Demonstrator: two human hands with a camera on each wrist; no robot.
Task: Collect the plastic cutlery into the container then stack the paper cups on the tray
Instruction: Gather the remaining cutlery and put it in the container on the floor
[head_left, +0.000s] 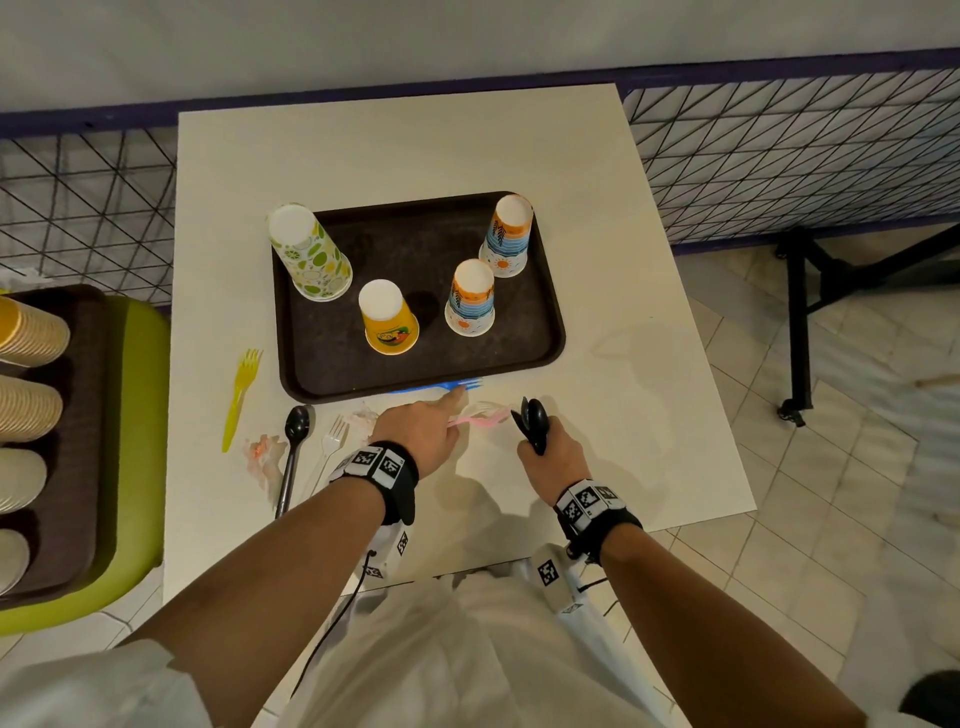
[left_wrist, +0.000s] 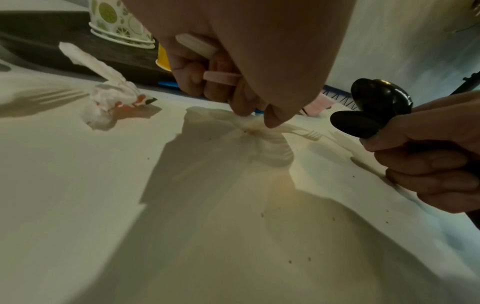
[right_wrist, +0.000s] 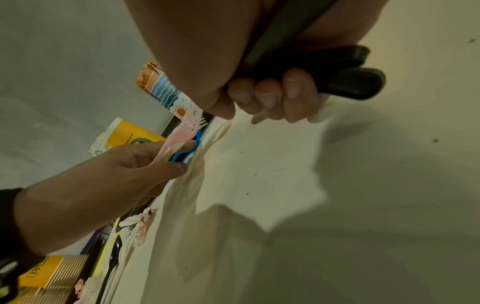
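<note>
Head: four upturned paper cups (head_left: 383, 317) on tray (head_left: 421, 358) at 12 o'clock; blue fork (head_left: 460, 385) beside its near rim.
Left wrist: left hand (left_wrist: 233, 67) fingers clamped on pink fork (left_wrist: 221, 75); tines hidden.
Right wrist: right hand (right_wrist: 270, 96) clamped on two black spoons (right_wrist: 345, 80); bowls cut off.

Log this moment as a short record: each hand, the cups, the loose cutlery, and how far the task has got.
left hand: grips pink fork, reaches to blue fork
right hand: grips black spoons
blue fork: on table against near rim of tray
cups: four, upside down, apart on tray, unstacked
loose cutlery: yellow fork, black spoon, white fork on table, left of the hands
container: not visible
progress: cutlery partly gathered
</note>
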